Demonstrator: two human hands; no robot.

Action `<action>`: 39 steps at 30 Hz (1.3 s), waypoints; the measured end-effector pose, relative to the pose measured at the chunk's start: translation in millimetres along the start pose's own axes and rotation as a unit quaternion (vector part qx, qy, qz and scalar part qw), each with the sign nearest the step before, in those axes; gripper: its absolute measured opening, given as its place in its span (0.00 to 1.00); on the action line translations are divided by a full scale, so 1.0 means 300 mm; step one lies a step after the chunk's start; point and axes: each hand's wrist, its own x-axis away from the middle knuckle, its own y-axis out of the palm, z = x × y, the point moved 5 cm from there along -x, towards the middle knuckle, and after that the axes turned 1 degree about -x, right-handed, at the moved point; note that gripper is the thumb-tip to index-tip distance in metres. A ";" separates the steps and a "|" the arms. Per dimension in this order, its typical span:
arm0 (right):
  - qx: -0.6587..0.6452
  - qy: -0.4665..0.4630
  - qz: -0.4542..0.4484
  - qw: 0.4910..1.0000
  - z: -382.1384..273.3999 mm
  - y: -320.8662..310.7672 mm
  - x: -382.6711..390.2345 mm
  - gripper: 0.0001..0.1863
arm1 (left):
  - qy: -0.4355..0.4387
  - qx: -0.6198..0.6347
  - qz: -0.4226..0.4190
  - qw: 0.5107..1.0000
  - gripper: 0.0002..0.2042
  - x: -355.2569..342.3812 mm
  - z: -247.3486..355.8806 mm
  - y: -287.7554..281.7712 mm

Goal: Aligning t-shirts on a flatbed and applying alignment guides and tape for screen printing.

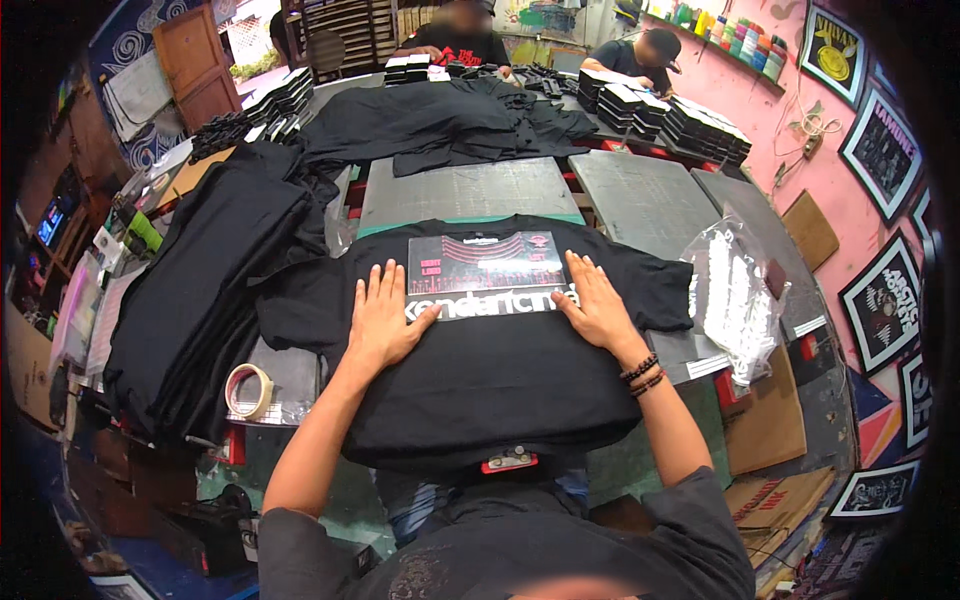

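A black T-shirt (pixel 490 385) lies spread over the board in front of me, its neck pointing away. On its chest is a glossy, clear-looking sheet (pixel 485 268) with pink and white print, and large white lettering runs along its lower edge. My left hand (pixel 385 318) rests flat on the shirt at the sheet's left side, fingers stretched and thumb near the lettering. At the opposite side, my right hand (pixel 598 308) also lies flat, its thumb touching the end of the lettering. Dark bead bracelets (pixel 641 370) circle my right wrist. Neither hand holds anything.
Black garments (pixel 195 290) are piled at left, with more black cloth (pixel 410 120) behind. A tape roll (pixel 249 391) sits front left. At right lies a plastic bag (pixel 737 300) with white contents. Grey boards (pixel 462 190) surround the shirt. Two people work at the far side.
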 end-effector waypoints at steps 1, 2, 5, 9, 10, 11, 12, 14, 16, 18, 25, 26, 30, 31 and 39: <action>0.001 0.007 -0.005 1.000 0.003 0.001 -0.002 0.44 | -0.002 0.004 -0.008 1.000 0.50 -0.002 0.001 -0.001; -0.007 0.003 -0.003 1.000 0.001 -0.001 -0.001 0.45 | -0.001 0.004 -0.007 1.000 0.50 0.001 0.004 -0.005; -0.008 0.011 -0.010 1.000 0.004 -0.002 -0.001 0.45 | -0.002 -0.007 -0.012 1.000 0.49 -0.004 0.011 -0.018; -0.011 0.011 -0.010 1.000 0.006 -0.003 0.004 0.44 | -0.009 -0.009 -0.041 0.999 0.47 -0.005 0.017 -0.015; -0.013 0.015 -0.011 1.000 0.006 -0.004 0.005 0.44 | -0.009 -0.007 -0.039 0.999 0.47 -0.004 0.018 -0.016; -0.014 0.016 -0.011 1.000 0.005 -0.006 0.007 0.44 | -0.013 -0.012 -0.037 0.999 0.47 -0.003 0.017 -0.017; -0.016 0.015 -0.011 1.000 0.003 -0.008 0.007 0.44 | -0.013 -0.011 -0.038 0.999 0.47 -0.002 0.017 -0.018; -0.016 0.015 -0.010 1.000 0.000 -0.012 0.007 0.45 | -0.009 -0.004 -0.034 0.999 0.47 -0.002 0.019 -0.020; -0.012 0.015 -0.012 1.000 -0.003 -0.015 0.007 0.45 | -0.009 -0.003 -0.035 0.999 0.47 -0.001 0.018 -0.019; -0.011 0.015 -0.014 1.000 -0.004 -0.017 0.006 0.45 | -0.012 -0.003 -0.039 0.999 0.47 -0.001 0.015 -0.016; 0.002 0.025 -0.024 0.999 0.005 -0.005 0.004 0.46 | -0.005 -0.003 -0.024 1.000 0.48 -0.008 0.008 -0.006; -0.004 0.024 -0.023 0.999 0.006 -0.004 0.005 0.46 | -0.003 -0.001 -0.023 1.000 0.48 -0.008 0.008 -0.006; -0.008 0.014 -0.013 1.000 0.007 -0.003 0.007 0.45 | -0.004 -0.015 -0.031 0.999 0.47 -0.007 0.006 -0.002; -0.007 0.017 -0.019 1.000 0.009 0.000 0.009 0.45 | -0.001 -0.019 -0.026 0.999 0.47 -0.007 0.008 -0.002; 0.011 0.012 -0.006 1.000 0.003 0.004 0.011 0.45 | -0.007 -0.001 -0.027 1.000 0.49 -0.010 0.005 0.002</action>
